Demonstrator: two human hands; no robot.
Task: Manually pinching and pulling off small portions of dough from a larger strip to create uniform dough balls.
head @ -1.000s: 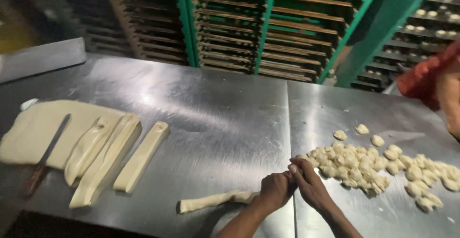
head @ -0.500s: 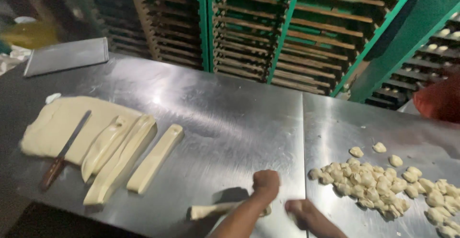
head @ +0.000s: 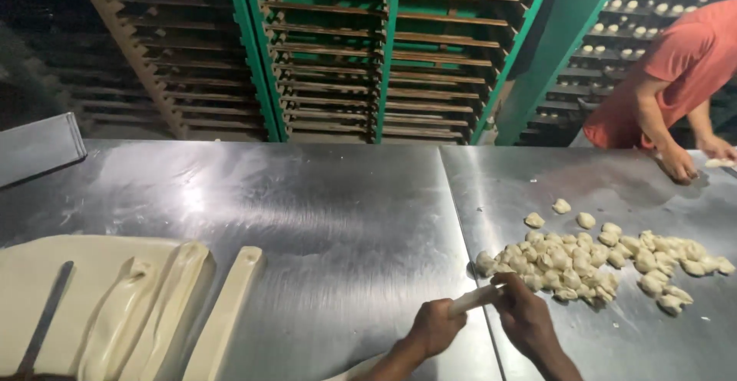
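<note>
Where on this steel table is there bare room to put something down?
The widest bare stretch of the steel table lies between the cut dough strip and the pile of dough pieces. Crowded: the dough sheet at left, that pile at right, and both hands, left and right, holding a dough rope.

A bakery production room is shown. A long stainless steel worktable (head: 322, 204) is used as the work surface. Behind the worktable, tall green racks (head: 391, 51) with many wooden slats are seen. On the worktable, a flat dough sheet (head: 46, 296) cut into strips and a heap of small dough pieces (head: 591, 262) are laid out.
</note>
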